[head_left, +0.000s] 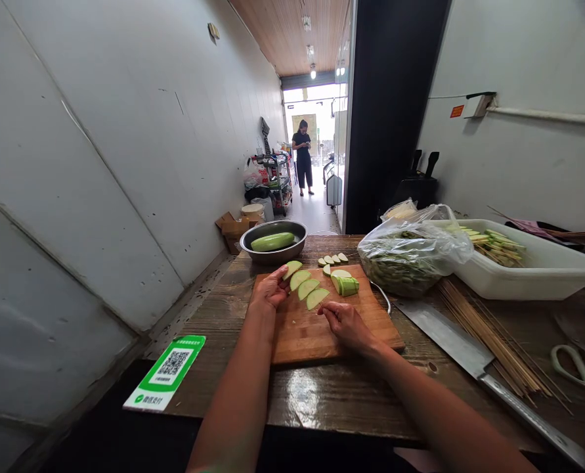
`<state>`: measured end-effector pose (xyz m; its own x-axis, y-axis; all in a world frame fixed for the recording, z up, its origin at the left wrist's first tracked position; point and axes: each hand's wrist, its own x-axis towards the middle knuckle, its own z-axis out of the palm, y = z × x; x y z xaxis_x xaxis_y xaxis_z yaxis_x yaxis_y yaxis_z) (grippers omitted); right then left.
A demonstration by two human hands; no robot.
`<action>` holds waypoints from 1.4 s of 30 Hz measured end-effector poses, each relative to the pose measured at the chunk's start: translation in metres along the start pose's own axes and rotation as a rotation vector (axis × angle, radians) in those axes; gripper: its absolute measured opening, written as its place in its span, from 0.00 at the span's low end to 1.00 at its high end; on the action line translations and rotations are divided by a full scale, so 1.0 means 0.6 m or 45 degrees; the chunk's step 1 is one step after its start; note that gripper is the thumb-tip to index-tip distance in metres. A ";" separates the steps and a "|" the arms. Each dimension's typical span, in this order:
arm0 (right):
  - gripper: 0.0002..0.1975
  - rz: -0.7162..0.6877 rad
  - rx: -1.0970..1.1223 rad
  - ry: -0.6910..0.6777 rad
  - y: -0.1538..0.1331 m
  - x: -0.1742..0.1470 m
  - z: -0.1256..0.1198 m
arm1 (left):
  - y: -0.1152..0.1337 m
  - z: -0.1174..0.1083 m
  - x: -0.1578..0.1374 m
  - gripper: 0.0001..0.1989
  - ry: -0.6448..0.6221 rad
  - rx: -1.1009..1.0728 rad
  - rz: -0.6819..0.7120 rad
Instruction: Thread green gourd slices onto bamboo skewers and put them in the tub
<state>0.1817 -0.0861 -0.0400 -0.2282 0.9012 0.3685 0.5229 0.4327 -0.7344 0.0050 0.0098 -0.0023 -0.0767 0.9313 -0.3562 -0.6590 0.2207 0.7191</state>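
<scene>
Right hand (345, 324), just below mid-frame, fingertips pinched together by the nearest slice (317, 299); on what, I can't tell. From there the row of slices (308, 288) slants up-left over the board (299, 345), between the parted hands, and there's the left hand (273, 290), gripping the farthest slice (293, 268) near frame centre.

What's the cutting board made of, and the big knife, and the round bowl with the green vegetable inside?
The cutting board looks like wood: orange-brown, with faint grain and a low sheen. The big knife seems all metal, probably steel: silvery grey from end to end. The round bowl is likely metal, smooth and grey with a soft shine, though which metal I can't tell.
</scene>
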 end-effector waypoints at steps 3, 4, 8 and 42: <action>0.12 -0.018 0.007 0.003 0.002 0.001 0.003 | 0.001 0.001 0.001 0.05 -0.025 0.048 -0.008; 0.12 -0.022 0.013 0.005 0.002 0.001 0.003 | 0.000 0.001 0.001 0.04 -0.030 0.048 -0.010; 0.12 -0.023 0.014 0.003 -0.001 0.001 0.002 | 0.000 0.001 -0.001 0.04 -0.060 0.027 -0.027; 0.12 -0.001 -0.037 0.075 0.008 0.005 0.003 | -0.009 0.021 -0.013 0.09 -0.080 0.005 0.074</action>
<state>0.1822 -0.0815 -0.0436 -0.1803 0.8976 0.4022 0.5468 0.4314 -0.7176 0.0184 0.0051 0.0039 -0.0677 0.9588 -0.2760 -0.6517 0.1670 0.7398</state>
